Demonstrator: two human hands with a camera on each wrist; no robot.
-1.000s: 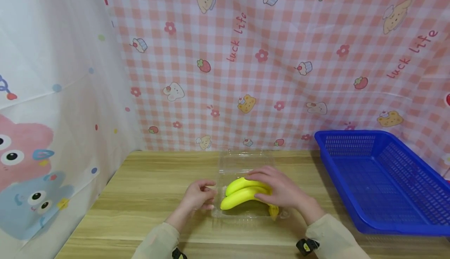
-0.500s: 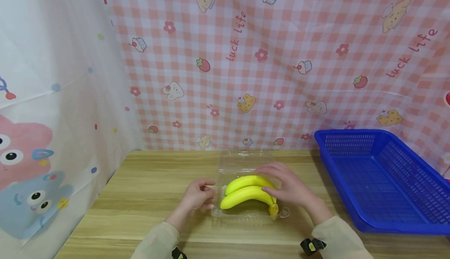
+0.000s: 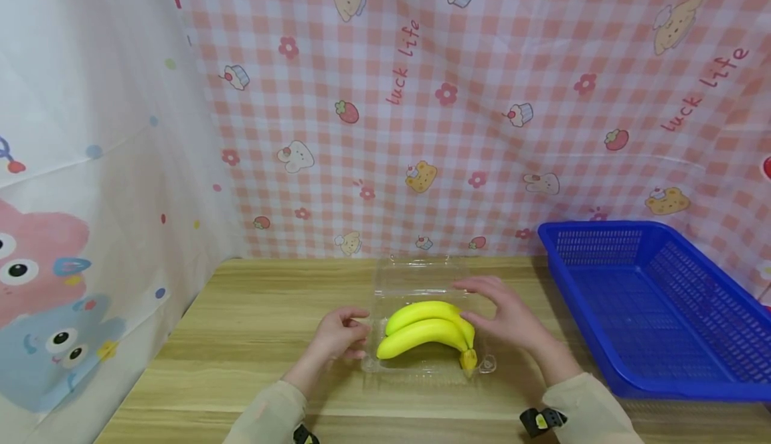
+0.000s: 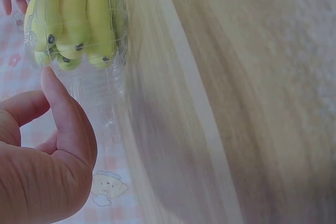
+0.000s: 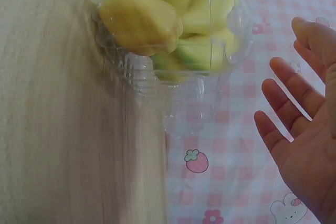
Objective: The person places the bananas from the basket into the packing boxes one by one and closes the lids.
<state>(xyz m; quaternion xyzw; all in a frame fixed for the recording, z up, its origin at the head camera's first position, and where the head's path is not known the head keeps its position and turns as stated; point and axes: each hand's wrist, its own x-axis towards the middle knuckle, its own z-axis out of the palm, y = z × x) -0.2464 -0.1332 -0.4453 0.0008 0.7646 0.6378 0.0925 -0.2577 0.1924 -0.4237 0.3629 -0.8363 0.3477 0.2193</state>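
Observation:
A bunch of yellow bananas point(image 3: 421, 338) lies in a clear plastic clamshell box point(image 3: 488, 363), its stem at the front right corner. The box's transparent lid point(image 3: 421, 278) is folded back toward the curtain. My left hand point(image 3: 340, 333) stays at the left wall of the box, fingers loosely bent. In the left wrist view a fingertip of that hand point(image 4: 52, 156) is at the box edge; whether it touches is hard to tell. To the right of the bananas, my right hand point(image 3: 512, 317) hovers with spread fingers, holding nothing. The right wrist view shows the thick banana stem point(image 5: 139, 22) at the box wall.
A large blue plastic basket point(image 3: 638, 317) stands on the right of the wooden table point(image 3: 259, 310). Behind the table hangs a pink checked curtain point(image 3: 385, 129), and a white printed curtain point(image 3: 132, 183) hangs at the left.
My right hand has come off the bananas and drawn back to the right, uncovering their stem end. The left hand and the box have stayed in place.

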